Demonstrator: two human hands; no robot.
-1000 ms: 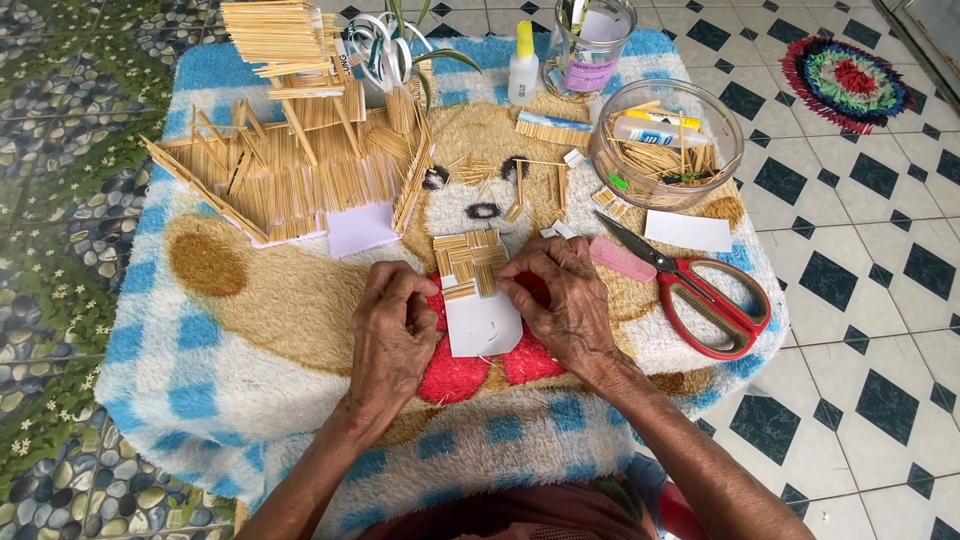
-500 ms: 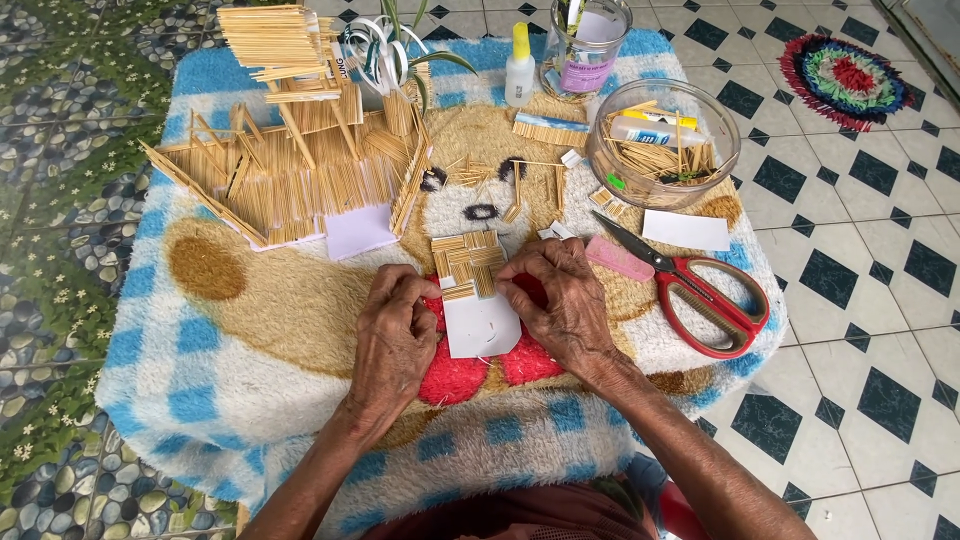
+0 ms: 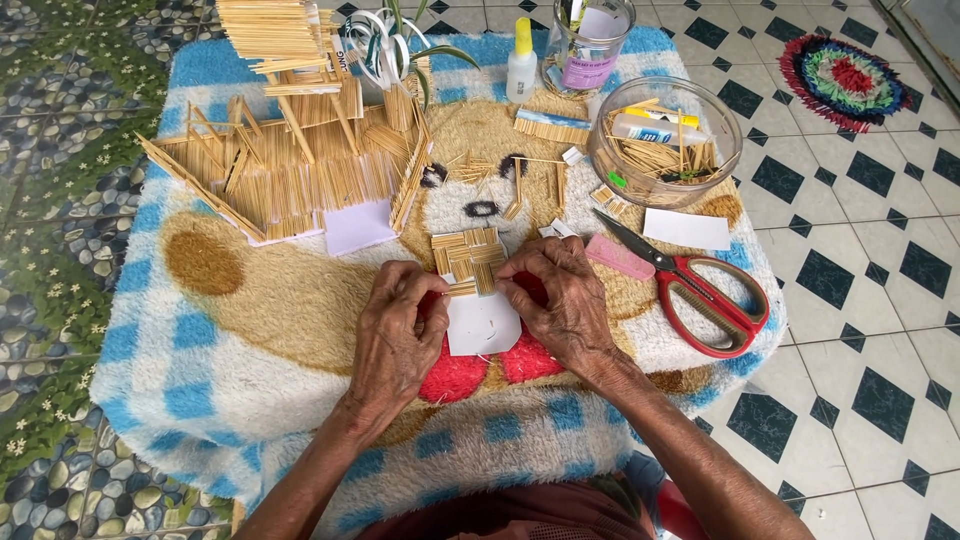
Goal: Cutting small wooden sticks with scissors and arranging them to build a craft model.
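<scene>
Head: hands pinching stick panel

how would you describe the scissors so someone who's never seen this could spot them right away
Start at the fluffy blue-checked blanket covering the table and go to its right edge, beside the right hand. Below the glass bowl of sticks lie the scissors, blades open toward the middle. Their bright red handles set them apart from the pale sticks and paper.

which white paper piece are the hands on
The white card under the stick panel, between both hands; the other two lie apart, untouched.
</scene>
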